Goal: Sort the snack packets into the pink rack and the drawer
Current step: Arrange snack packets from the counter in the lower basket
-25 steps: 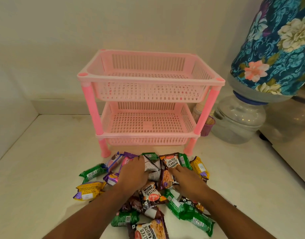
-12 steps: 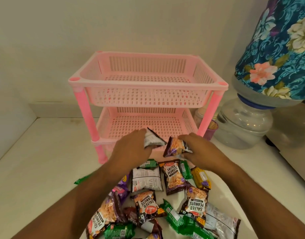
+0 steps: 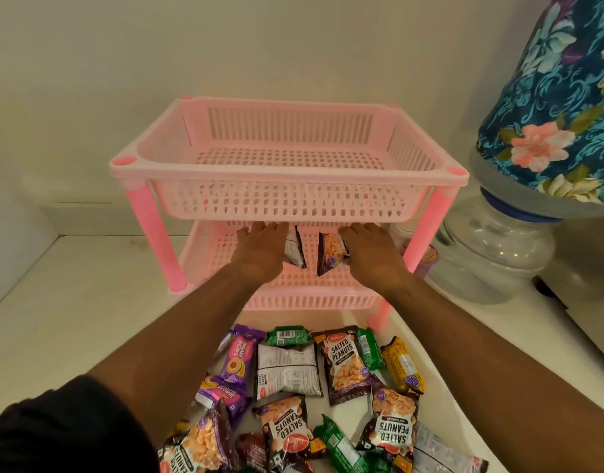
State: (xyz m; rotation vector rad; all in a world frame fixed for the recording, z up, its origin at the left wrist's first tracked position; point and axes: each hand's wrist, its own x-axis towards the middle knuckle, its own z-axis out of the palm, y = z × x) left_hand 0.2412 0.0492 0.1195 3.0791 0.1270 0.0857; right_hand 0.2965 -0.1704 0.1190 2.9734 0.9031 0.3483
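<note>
Both hands are reaching into the lower tier of the pink rack (image 3: 290, 172). Left hand (image 3: 259, 247) grasps a peanut packet (image 3: 295, 250) showing its pale back; right hand (image 3: 372, 250) grasps a second peanut packet (image 3: 331, 254), printed side out. Each packet is pinched at one side edge and hangs upright just above the tier floor — neither set down yet. Fingertips are hidden under the upper tier.

Handling, judged: small foil pouches, light, soft and crinkly, glossy so somewhat slippery; contents will crush if squeezed. Best held by a crimped end seam or side edge, not across the belly.

Count on the table (image 3: 72, 302), loose pile (image 3: 314, 387):
- salted-peanut packets: about five, one more possibly cut off at the lower right
- purple biscuit packets: two
- green packets: about three — overlap makes this uncertain
- yellow packet: one clear; another may be half hidden

Upper tier holds nothing. No drawer in view.
</note>
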